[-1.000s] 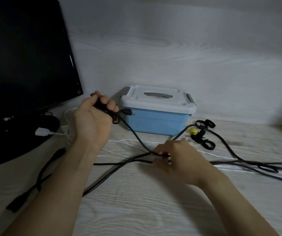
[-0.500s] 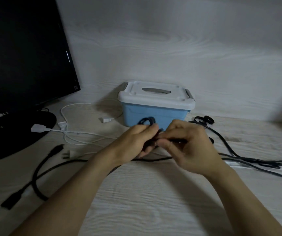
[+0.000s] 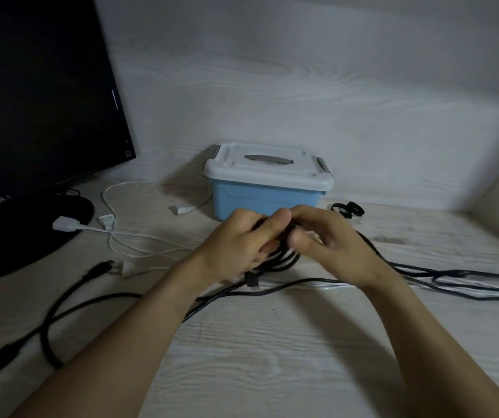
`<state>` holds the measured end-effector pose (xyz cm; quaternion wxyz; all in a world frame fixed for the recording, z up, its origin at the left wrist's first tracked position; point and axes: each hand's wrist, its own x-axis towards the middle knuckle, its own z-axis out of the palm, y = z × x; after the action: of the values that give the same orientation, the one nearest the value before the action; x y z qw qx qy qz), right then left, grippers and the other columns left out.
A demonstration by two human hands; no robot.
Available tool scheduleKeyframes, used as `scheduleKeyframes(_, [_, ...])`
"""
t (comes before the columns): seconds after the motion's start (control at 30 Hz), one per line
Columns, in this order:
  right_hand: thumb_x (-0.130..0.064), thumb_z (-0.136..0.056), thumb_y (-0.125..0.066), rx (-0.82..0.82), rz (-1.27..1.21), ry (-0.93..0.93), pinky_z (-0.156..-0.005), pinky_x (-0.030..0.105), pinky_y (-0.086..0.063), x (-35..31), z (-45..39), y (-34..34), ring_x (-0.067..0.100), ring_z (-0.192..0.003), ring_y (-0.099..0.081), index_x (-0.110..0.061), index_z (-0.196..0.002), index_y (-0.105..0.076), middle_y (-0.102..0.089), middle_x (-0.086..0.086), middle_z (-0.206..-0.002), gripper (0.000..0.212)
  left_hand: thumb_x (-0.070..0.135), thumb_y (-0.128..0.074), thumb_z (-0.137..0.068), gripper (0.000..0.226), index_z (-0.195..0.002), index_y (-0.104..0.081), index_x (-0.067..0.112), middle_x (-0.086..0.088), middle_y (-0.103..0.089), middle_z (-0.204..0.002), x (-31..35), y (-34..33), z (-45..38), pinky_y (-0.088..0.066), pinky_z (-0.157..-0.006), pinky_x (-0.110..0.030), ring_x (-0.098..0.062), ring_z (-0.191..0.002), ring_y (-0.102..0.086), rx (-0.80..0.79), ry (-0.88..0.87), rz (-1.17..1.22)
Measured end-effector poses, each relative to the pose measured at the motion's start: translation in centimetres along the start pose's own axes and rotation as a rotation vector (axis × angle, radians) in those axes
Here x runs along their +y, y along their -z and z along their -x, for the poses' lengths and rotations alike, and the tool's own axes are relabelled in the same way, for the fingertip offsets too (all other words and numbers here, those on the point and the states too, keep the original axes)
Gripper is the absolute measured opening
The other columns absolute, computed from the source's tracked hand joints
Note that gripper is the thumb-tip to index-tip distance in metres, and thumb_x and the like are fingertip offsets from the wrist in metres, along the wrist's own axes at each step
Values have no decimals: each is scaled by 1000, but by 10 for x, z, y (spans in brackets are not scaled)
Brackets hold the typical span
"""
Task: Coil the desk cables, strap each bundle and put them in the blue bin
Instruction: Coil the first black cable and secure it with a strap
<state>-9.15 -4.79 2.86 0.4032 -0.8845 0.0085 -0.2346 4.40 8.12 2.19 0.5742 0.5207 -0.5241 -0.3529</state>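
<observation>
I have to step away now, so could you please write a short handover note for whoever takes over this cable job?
Left hand grips the half-wound black cable coil; right hand pinches it at the top.
Its tail runs off right across the desk.
Blue bin stands behind, lid on.
Straps lie right of the bin.
White cables and another black cable lie loose.
Nothing strapped or binned yet.

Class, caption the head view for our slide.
Both hands coil a black cable before the closed blue bin.
</observation>
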Motion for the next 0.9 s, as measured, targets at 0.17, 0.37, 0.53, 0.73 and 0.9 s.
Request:
scheduleKeyframes(0.17, [-41,-84,-77,46,422,49,-68,17,-47,-10,-4,11,3,-77,-64,-23,-106,-70,-68,-17,-85,29,46,-49,-95,52,-56,-36,14,4,-24,-45,3,-3,-2,-9,-38,-19,-8,-35,-16,80,16,142])
scheduleKeyframes(0.37, [-33,-93,-68,113,559,-8,-57,32,-42,-23,0,23,9,-57,-47,-24,-81,-52,-51,-11,-64,22,50,-50,-87,48,-57,-36,16,4,-22,-44,25,-19,-5,-11,-36,-17,-7,-34,-16,108,29,179])
scheduleKeyframes(0.53, [-30,-100,-57,188,651,-16,-53,39,-42,-35,2,20,25,-56,-49,-13,-90,-50,-55,-2,-66,20,42,-43,-101,49,-58,-35,21,5,-20,-43,42,-35,-6,-14,-36,-18,-10,-34,-16,192,120,337])
scheduleKeyframes(0.73, [-60,-92,-54,49,661,-181,-62,35,-44,-46,27,52,13,-62,-53,-27,-80,-49,-56,-10,-67,35,37,-52,-99,50,-56,-29,24,4,-20,-46,56,-54,-9,-11,-39,-17,-10,-34,-16,350,116,178])
scheduleKeyframes(0.9, [-30,-99,-56,149,790,-544,-64,35,-38,-5,84,122,29,-70,-51,-20,-70,-49,-56,4,-68,32,37,-52,-97,48,-56,-28,25,3,-20,-47,59,-37,-17,-9,-45,-23,-11,-39,-14,536,139,213])
